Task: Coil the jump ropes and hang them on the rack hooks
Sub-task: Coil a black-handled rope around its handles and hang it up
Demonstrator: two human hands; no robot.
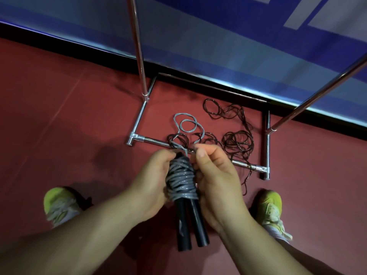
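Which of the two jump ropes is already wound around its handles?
The grey rope, held between both hands and wrapped around its black handles. The dark rope lies loose and tangled on the floor.

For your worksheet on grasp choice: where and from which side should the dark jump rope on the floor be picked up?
Judging by its pose, grip the dark jump rope at its dense tangle right of the hands, coming from above: it lies flat and loose on the floor, partly draped over the rack's base bar.

Two yellow-green shoes (59, 205) stand on red floor (59, 116) by a blue wall (218, 36).
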